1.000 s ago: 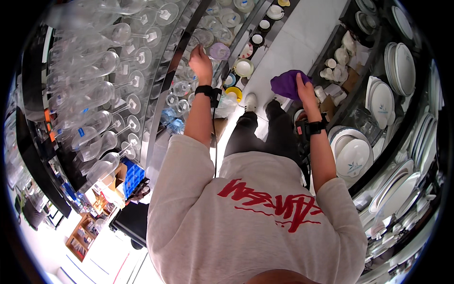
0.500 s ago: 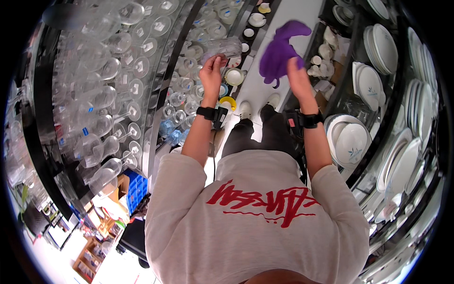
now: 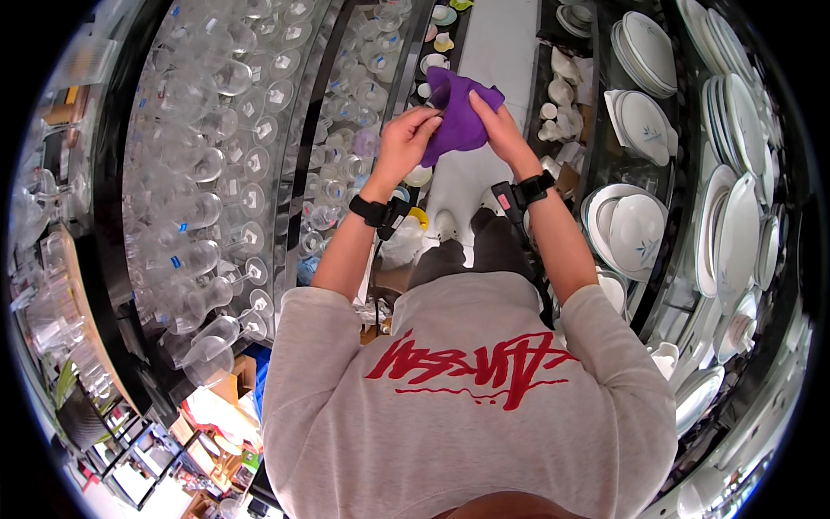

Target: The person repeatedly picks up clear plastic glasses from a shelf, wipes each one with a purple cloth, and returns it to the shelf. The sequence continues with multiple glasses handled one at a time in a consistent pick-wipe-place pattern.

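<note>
A purple cloth (image 3: 467, 125) is bunched between my two hands, over the shelf edge and the aisle floor. My right hand (image 3: 503, 137) grips the cloth from its right side, thumb on top. On the left side my left hand (image 3: 406, 143) is closed, thumb and fingers pinched at the edge of the cloth. It holds a clear glass, now mostly wrapped; a greyish see-through part (image 3: 439, 95) shows in the cloth's upper left fold. The glass's exact shape is hidden.
Shelves of stemmed glasses (image 3: 207, 208) stand at my left, with smaller glassware (image 3: 354, 112) nearer the aisle. White plates (image 3: 635, 229) and small white jugs (image 3: 560, 91) fill the right-hand racks. A yellow dish (image 3: 418, 217) sits low beside my shoes (image 3: 445, 227).
My hands have come together. The purple cloth has moved left, from hanging loose in my right hand to covering the clear glass in my left hand.
</note>
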`<control>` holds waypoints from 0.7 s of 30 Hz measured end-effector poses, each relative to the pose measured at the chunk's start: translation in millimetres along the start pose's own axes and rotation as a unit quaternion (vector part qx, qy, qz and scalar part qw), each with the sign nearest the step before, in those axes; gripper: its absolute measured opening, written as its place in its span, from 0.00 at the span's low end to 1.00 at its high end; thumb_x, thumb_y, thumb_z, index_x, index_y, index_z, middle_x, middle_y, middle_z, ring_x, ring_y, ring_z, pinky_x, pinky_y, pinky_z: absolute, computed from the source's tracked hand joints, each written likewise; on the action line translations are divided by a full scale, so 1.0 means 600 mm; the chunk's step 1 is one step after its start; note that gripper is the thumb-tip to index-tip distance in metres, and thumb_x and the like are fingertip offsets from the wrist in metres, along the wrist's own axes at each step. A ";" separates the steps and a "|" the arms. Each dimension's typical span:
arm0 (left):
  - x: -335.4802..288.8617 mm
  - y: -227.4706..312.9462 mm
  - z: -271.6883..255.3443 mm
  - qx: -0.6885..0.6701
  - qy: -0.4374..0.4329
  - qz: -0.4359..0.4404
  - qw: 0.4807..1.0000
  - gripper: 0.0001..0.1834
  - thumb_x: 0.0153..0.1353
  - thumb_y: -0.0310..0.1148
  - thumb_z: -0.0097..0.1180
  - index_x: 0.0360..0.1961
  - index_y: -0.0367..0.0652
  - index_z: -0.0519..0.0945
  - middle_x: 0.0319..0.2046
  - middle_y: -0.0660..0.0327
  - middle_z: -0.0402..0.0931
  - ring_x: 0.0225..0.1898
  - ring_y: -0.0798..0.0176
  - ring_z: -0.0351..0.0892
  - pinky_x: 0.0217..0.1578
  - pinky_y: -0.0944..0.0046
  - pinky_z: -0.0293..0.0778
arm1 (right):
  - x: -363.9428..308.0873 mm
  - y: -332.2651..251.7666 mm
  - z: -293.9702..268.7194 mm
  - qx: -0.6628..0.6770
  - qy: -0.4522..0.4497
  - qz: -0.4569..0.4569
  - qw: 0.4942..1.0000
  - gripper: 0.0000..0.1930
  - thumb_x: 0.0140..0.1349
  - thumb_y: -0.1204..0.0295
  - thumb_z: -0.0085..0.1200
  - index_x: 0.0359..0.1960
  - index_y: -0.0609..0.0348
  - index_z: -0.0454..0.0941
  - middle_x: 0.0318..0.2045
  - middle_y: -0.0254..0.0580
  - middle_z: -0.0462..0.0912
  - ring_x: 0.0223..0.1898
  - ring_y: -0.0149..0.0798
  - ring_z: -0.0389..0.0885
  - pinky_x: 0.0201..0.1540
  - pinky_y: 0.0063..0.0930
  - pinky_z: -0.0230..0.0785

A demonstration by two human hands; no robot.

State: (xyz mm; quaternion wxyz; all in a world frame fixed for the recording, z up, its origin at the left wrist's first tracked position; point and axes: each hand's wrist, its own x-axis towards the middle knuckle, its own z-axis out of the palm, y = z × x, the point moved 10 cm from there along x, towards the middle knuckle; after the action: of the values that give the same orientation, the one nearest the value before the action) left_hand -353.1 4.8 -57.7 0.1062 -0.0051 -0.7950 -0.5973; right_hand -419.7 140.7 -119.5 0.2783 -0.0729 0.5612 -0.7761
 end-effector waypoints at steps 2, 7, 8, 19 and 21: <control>0.007 0.020 0.004 0.013 -0.018 0.020 1.000 0.08 0.60 0.26 0.55 0.39 0.35 0.79 0.31 0.57 0.79 0.30 0.65 0.77 0.33 0.69 0.72 | -0.015 0.002 0.006 0.093 0.006 0.031 0.995 0.21 0.66 0.56 0.51 0.51 0.60 0.74 0.47 0.34 0.78 0.45 0.28 0.76 0.49 0.24 0.68; 0.020 0.036 0.001 0.022 -0.033 0.030 0.999 0.06 0.60 0.25 0.54 0.37 0.34 0.78 0.32 0.57 0.78 0.31 0.64 0.77 0.33 0.68 0.72 | -0.036 -0.060 0.008 -0.154 0.070 -0.146 0.975 0.19 0.67 0.58 0.50 0.50 0.59 0.75 0.45 0.35 0.78 0.46 0.29 0.75 0.51 0.24 0.68; 0.019 0.037 0.001 0.028 -0.037 0.030 0.998 0.06 0.61 0.25 0.54 0.37 0.34 0.78 0.31 0.57 0.78 0.31 0.64 0.77 0.33 0.68 0.72 | -0.037 -0.058 0.005 -0.122 0.092 -0.140 0.978 0.18 0.67 0.59 0.49 0.50 0.59 0.75 0.45 0.35 0.79 0.45 0.30 0.76 0.50 0.25 0.68; 0.018 0.093 0.020 -0.069 -0.166 0.058 0.982 0.07 0.65 0.25 0.49 0.40 0.33 0.77 0.33 0.61 0.76 0.33 0.70 0.75 0.37 0.70 0.72 | -0.060 0.024 0.056 0.438 -0.060 0.115 0.889 0.20 0.67 0.55 0.48 0.50 0.58 0.75 0.43 0.38 0.82 0.42 0.35 0.81 0.45 0.28 0.75; 0.018 0.074 0.013 -0.089 -0.167 0.028 0.982 0.08 0.66 0.26 0.49 0.41 0.33 0.77 0.33 0.62 0.75 0.33 0.70 0.75 0.37 0.70 0.72 | -0.079 0.023 0.060 0.404 -0.055 0.133 0.903 0.21 0.67 0.53 0.48 0.50 0.57 0.74 0.43 0.38 0.82 0.42 0.35 0.81 0.45 0.28 0.76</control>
State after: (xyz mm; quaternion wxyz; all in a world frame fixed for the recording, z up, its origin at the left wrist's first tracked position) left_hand -358.8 23.7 -15.7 -0.0120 -0.1365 -0.7445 -0.6535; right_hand -360.1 131.9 -109.7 0.4147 0.0782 0.1879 -0.8869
